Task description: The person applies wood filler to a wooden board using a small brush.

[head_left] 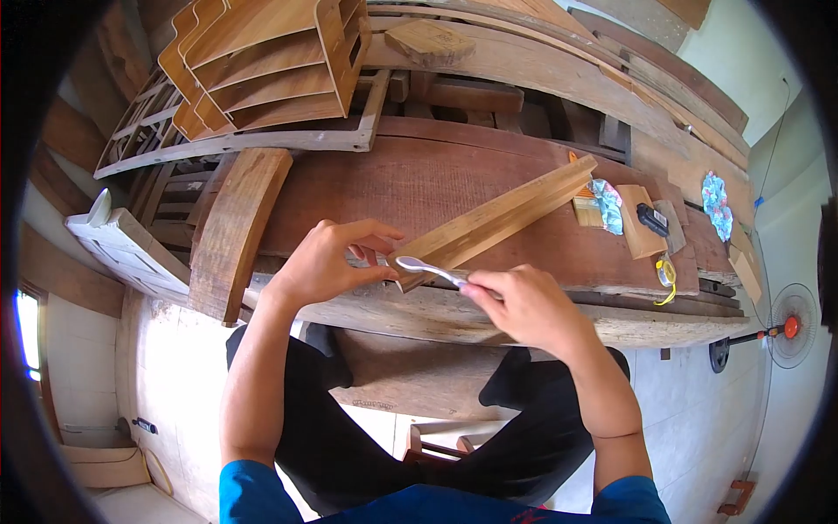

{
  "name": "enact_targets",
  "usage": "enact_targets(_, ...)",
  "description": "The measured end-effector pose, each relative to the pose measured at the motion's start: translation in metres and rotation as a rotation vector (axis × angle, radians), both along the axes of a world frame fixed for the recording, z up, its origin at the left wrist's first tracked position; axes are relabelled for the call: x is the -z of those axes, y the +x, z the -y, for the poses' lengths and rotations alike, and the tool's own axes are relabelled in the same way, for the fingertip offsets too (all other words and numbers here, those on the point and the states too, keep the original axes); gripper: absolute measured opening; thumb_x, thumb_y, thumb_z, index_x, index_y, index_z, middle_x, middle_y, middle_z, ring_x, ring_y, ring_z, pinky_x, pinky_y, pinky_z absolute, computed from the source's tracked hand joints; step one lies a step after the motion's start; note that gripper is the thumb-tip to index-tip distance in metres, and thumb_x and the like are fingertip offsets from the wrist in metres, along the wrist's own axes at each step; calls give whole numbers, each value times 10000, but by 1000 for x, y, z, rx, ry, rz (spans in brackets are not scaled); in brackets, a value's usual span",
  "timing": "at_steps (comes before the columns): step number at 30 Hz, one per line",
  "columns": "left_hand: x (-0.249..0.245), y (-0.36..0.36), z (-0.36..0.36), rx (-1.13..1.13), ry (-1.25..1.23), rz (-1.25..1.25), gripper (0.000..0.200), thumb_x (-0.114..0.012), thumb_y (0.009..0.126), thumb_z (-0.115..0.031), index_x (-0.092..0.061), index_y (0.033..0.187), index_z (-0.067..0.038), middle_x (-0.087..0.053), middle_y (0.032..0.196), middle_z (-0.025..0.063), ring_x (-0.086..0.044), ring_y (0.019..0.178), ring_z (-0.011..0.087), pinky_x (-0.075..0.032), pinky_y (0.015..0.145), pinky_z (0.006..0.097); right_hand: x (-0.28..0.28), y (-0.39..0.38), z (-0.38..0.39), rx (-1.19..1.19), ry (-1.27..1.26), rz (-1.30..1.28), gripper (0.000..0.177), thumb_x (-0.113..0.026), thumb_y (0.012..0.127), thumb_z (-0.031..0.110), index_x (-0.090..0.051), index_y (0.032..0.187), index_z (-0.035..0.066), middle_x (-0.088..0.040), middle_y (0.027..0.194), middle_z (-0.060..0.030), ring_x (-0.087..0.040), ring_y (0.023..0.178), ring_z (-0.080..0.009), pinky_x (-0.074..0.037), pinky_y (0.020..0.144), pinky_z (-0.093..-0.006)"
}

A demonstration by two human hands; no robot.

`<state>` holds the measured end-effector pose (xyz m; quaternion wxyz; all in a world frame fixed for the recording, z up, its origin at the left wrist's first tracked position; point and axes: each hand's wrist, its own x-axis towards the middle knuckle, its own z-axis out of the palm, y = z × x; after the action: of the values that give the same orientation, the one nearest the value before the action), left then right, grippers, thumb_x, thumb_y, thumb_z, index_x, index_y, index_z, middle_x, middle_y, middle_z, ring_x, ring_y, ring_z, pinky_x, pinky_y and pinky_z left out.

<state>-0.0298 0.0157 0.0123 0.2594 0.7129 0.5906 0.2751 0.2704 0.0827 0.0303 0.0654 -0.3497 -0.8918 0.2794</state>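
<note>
A long wooden piece (502,214) lies diagonally on the brown wooden bench (340,192), its near end at the bench's front edge. My right hand (525,306) is closed on the handle of a white spoon-like tool (428,268). The tool's rounded head is over the near end of the wooden piece. Beside that end, at its left, my left hand (336,260) has its fingers apart and curved, with the fingertips close to the wood. Whether they touch it cannot be made out.
A wooden shelf rack (271,74) stands at the back left, near a thick board (249,227). To the right are a brush (587,210), crumpled cloth (607,207), a black tool (652,219) and a tape measure (666,272). A fan (792,326) stands far right.
</note>
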Motion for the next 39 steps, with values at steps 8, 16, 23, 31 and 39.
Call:
enact_targets(8,4,-1,0,14,50,9,458,-912,845,-270,-760,1247,-111,-826,1063,92,-784,905,239,-620,860,358,12,-5,-1,-69,75,-62,314,-590,1106,297,-794,1119,59,-726,704,-127,-629,502,-230,-513,547,-361)
enact_targets(16,7,-1,2,-25,46,-22,431,-912,847,-276,-773,1223,-116,-827,1059,86,-784,912,232,-621,868,354,-5,6,-16,69,23,18,297,-591,1107,300,-800,1147,94,-720,696,-128,-626,524,-199,-497,549,-371)
enact_targets(23,6,-3,2,-18,35,-32,403,-905,858,-306,-791,1204,-135,-825,1061,88,-781,887,229,-625,847,362,-1,6,-11,-9,-82,104,299,-596,1104,311,-798,1146,94,-705,670,-121,-627,523,-198,-507,569,-397)
enact_targets(31,4,-1,2,-10,34,-33,368,-915,849,-246,-815,1168,-91,-818,1083,103,-780,892,222,-629,862,372,2,-1,-2,28,-11,-18,269,-636,1075,275,-796,1108,62,-705,706,-176,-659,567,-291,-496,612,-434)
enact_targets(39,1,11,2,24,57,-62,601,-917,820,-327,-725,1337,-88,-778,1206,122,-759,1012,255,-612,925,388,-20,4,-11,195,-95,104,287,-634,1075,301,-786,1116,62,-691,711,-190,-662,598,-327,-485,622,-450)
